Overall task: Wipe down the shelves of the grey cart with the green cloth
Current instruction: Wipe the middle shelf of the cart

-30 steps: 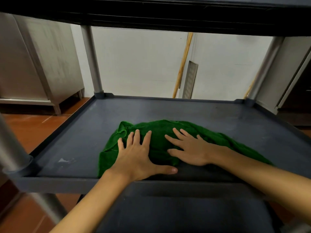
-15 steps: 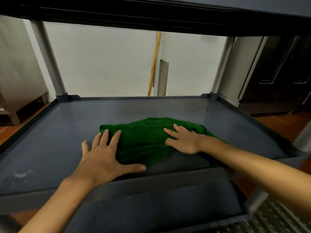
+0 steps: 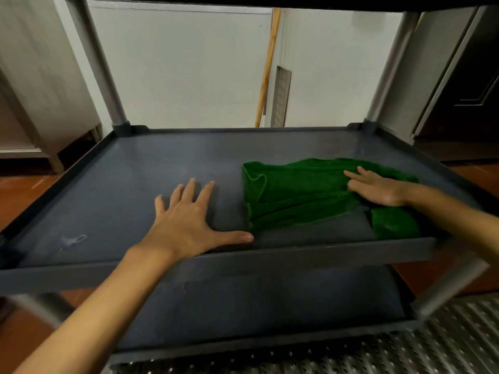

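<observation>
The grey cart's middle shelf (image 3: pixel 140 168) fills the view, with a lower shelf (image 3: pixel 256 303) beneath it. A rumpled green cloth (image 3: pixel 294 195) lies on the right half of the middle shelf. My right hand (image 3: pixel 378 188) presses flat on the cloth with straight fingers, near the shelf's right side. My left hand (image 3: pixel 189 220) rests flat on the bare shelf, fingers spread, its thumb tip just short of the cloth's lower left corner.
Metal posts (image 3: pixel 108 76) (image 3: pixel 388 68) rise at the shelf's back corners, and the upper shelf hangs overhead. A wooden pole (image 3: pixel 267 68) leans on the white wall behind. A steel cabinet (image 3: pixel 35 85) stands at left, perforated metal flooring (image 3: pixel 445 344) at lower right.
My right hand has slid the cloth rightward across the shelf. My left hand has come off the cloth and now lies on bare shelf.
</observation>
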`<act>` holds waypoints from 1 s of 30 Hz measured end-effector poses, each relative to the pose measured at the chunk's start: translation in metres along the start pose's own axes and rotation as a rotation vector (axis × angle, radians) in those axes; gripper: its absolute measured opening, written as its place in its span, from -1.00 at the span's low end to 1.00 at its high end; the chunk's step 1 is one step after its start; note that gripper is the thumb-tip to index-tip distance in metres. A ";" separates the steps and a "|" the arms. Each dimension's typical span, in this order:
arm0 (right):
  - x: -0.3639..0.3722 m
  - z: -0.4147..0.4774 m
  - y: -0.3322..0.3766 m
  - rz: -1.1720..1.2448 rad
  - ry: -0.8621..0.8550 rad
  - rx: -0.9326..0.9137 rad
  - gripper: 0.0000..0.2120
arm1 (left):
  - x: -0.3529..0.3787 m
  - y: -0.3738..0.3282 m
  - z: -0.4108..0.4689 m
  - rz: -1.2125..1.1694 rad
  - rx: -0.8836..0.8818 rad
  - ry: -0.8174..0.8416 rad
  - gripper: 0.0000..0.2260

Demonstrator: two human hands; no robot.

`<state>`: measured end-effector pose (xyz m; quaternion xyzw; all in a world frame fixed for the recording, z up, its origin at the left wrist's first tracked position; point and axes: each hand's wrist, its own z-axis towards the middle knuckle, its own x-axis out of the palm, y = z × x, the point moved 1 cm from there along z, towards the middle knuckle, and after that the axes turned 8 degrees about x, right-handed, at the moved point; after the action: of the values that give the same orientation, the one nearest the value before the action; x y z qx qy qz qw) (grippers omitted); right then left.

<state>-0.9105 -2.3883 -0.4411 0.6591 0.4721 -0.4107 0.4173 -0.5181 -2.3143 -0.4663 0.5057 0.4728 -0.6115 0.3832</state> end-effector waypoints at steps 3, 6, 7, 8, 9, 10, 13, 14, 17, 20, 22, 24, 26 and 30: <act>-0.010 0.007 -0.032 0.010 -0.009 0.099 -0.46 | 0.001 0.001 0.000 -0.010 0.001 -0.014 0.28; -0.020 0.014 -0.064 0.026 -0.014 0.194 -0.47 | 0.002 0.002 0.000 -0.009 -0.002 -0.017 0.29; -0.023 0.016 -0.075 0.028 -0.020 0.227 -0.47 | 0.002 0.002 0.000 -0.012 0.000 -0.018 0.30; -0.025 0.018 -0.085 0.038 -0.029 0.266 -0.46 | 0.002 0.002 0.000 -0.017 0.002 -0.022 0.31; -0.025 0.021 -0.092 0.052 -0.038 0.311 -0.43 | 0.002 0.001 0.000 -0.022 0.007 -0.029 0.31; -0.025 0.025 -0.097 0.059 -0.049 0.349 -0.41 | 0.002 0.001 0.000 -0.028 0.014 -0.036 0.30; -0.021 0.040 -0.100 0.049 -0.067 0.400 -0.35 | 0.003 -0.001 0.000 -0.043 0.029 -0.020 0.29; -0.018 0.043 -0.098 0.038 -0.076 0.397 -0.33 | 0.004 -0.001 0.001 -0.035 0.024 0.006 0.29; -0.014 0.050 -0.092 0.022 -0.110 0.390 -0.21 | 0.006 -0.003 0.003 -0.002 -0.025 0.124 0.33; -0.016 0.056 -0.075 0.006 -0.087 0.386 0.01 | 0.006 -0.005 0.004 0.005 -0.041 0.179 0.32; -0.017 0.063 -0.057 -0.010 -0.084 0.377 0.09 | 0.004 -0.007 0.004 0.007 -0.037 0.195 0.32; -0.016 0.073 -0.038 -0.022 -0.087 0.348 0.07 | 0.004 -0.007 0.003 0.010 -0.026 0.201 0.31; -0.013 0.081 -0.022 -0.030 -0.093 0.322 -0.01 | 0.003 -0.007 0.003 0.008 -0.011 0.206 0.29; -0.009 0.090 0.005 -0.048 -0.084 0.287 -0.14 | 0.000 -0.009 0.002 0.021 0.001 0.224 0.29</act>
<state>-0.9205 -2.4766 -0.4599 0.6826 0.4061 -0.5111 0.3284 -0.5271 -2.3141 -0.4649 0.5759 0.5070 -0.5475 0.3340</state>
